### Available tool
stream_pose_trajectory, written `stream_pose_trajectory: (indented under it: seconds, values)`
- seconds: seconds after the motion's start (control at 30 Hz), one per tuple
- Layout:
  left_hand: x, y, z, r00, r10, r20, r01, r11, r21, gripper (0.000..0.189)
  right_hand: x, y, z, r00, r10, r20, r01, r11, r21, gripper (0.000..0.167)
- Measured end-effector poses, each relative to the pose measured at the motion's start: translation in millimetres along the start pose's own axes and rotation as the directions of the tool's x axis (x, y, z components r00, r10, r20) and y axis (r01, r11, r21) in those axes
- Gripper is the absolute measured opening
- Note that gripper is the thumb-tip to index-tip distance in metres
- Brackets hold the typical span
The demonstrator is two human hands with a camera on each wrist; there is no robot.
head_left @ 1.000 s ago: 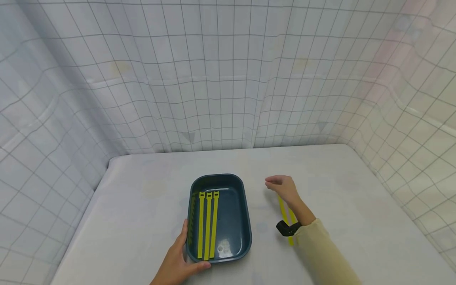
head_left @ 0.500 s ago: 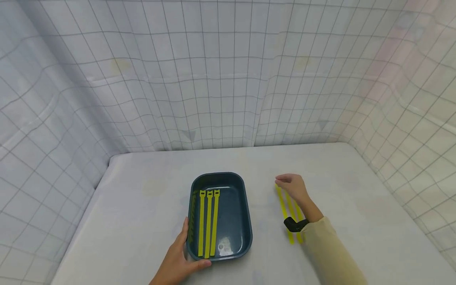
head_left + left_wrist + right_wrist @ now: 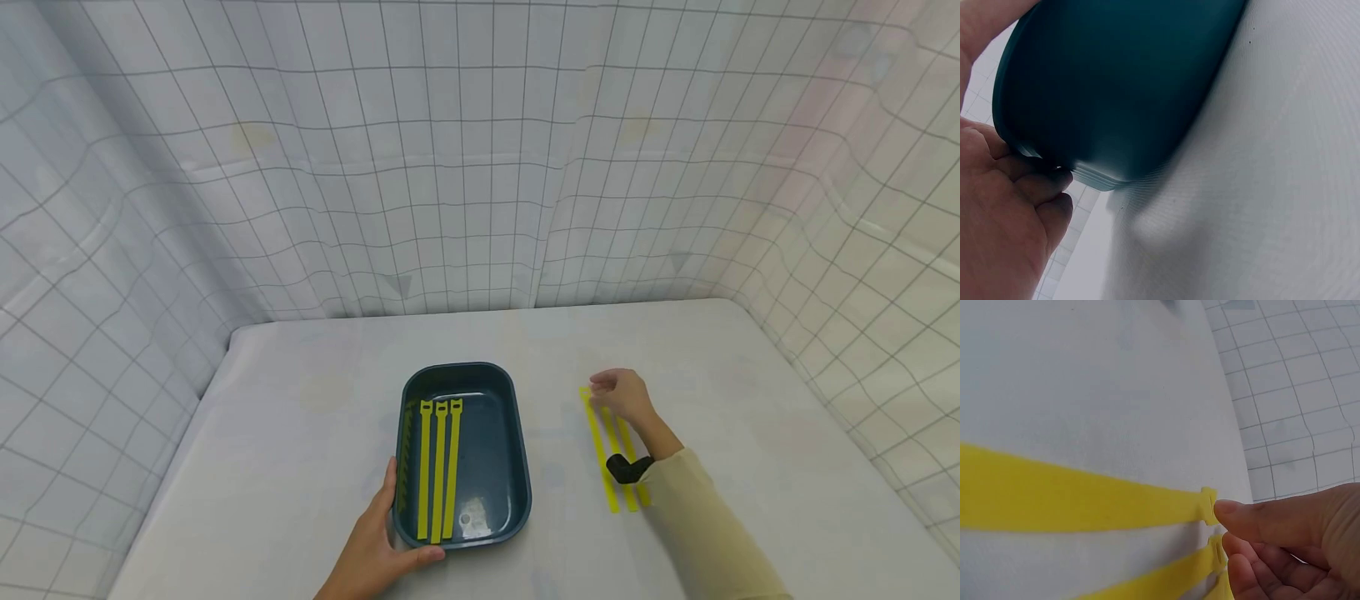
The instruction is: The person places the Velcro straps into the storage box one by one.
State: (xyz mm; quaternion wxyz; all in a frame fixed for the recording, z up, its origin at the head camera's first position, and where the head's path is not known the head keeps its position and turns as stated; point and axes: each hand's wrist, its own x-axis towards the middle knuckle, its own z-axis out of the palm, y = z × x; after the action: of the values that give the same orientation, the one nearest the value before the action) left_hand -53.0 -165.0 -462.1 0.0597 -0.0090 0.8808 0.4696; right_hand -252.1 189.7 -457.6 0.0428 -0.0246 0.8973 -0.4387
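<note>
A dark blue-green tray [image 3: 491, 454] stands near the middle of the table, with 3 yellow hook-and-loop cable ties [image 3: 438, 475] side by side in its left half. My left hand [image 3: 375, 542] grips its near left corner, thumb at the near end and fingers along the left side; the left wrist view shows these fingers curled against the tray wall [image 3: 1110, 75]. Right of the tray, 3 more yellow cable ties [image 3: 602, 454] lie on the cloth. Over their slotted heads hovers my right hand [image 3: 628, 396], thumb and fingers bent with a gap between, thumb tip overlapping one tie's head [image 3: 1209, 506].
White cloth covers the table [image 3: 322, 433]. A white grid-patterned curtain [image 3: 465, 167] hangs behind it and along both sides. A black wrist strap [image 3: 628, 469] sits on the right wrist, below a pale yellow sleeve [image 3: 705, 525].
My right hand has moved right from beside the tray to above the cable ties on the cloth, uncovering more of them. The left hand keeps its hold on the tray.
</note>
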Motion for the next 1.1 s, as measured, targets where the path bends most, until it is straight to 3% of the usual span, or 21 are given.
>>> stream_pose_trajectory:
  seconds: [0.43, 0.73, 1.1]
  values:
    - [-1.0, 1.2, -0.3, 1.000, -0.006, 0.003, 0.006, 1.000, 0.008, 0.127, 5.1, -9.8, 6.6, 1.000, -0.011, 0.006, 0.011, 0.990, -0.138, 0.039]
    - [-1.6, 0.8, -0.5, 1.000, 0.004, -0.001, -0.004, 1.000, 0.003, 0.128, 12.6, -9.9, 9.1, 0.997, 0.070, 0.012, -0.067, 0.981, -0.182, 0.031]
    - [-1.3, -0.9, -0.9, 1.000, 0.006, 0.002, -0.006, 1.000, 0.003, 0.128, 10.7, -8.6, 10.1, 0.987, 0.163, -0.009, -0.163, 0.973, -0.167, 0.018]
